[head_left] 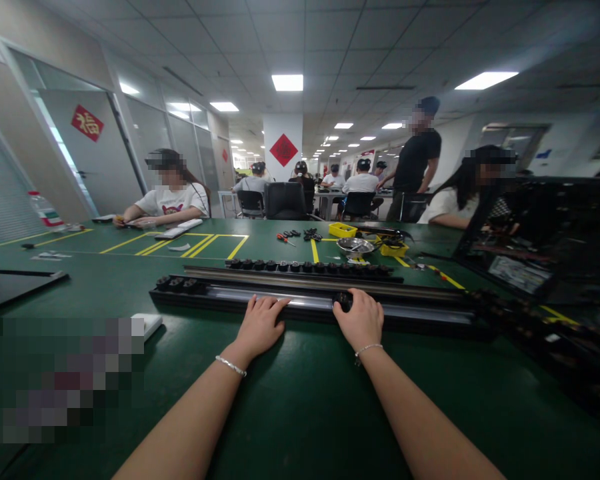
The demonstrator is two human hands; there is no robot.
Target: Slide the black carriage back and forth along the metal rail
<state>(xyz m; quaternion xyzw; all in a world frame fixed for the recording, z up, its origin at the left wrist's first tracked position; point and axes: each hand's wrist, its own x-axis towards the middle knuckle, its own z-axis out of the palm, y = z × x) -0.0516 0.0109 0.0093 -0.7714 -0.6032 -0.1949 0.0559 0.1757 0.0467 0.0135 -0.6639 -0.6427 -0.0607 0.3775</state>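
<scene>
A long black channel-shaped housing (pixel 280 312) with a shiny strip along its inside lies across the green table. My left hand (pixel 263 323) rests on the housing's near edge, fingers stretched over the strip and thumb apart, with nothing visible in it. Over the housing, right of the middle, my right hand (pixel 363 319) grips a small black round part (pixel 343 301) between thumb and fingers. Several similar black parts (pixel 177 284) sit in the housing's left end. Behind it lie a long dark rail (pixel 300 275) and a row of black round pieces (pixel 295 267).
Farther back are a metal bowl (pixel 355 247), yellow bins (pixel 343 230), a red screwdriver (pixel 283 237) and black clips. A large dark frame (pixel 540 240) stands at the right. Co-workers sit across the green table (pixel 290 400). Another person's fingers show at the left edge.
</scene>
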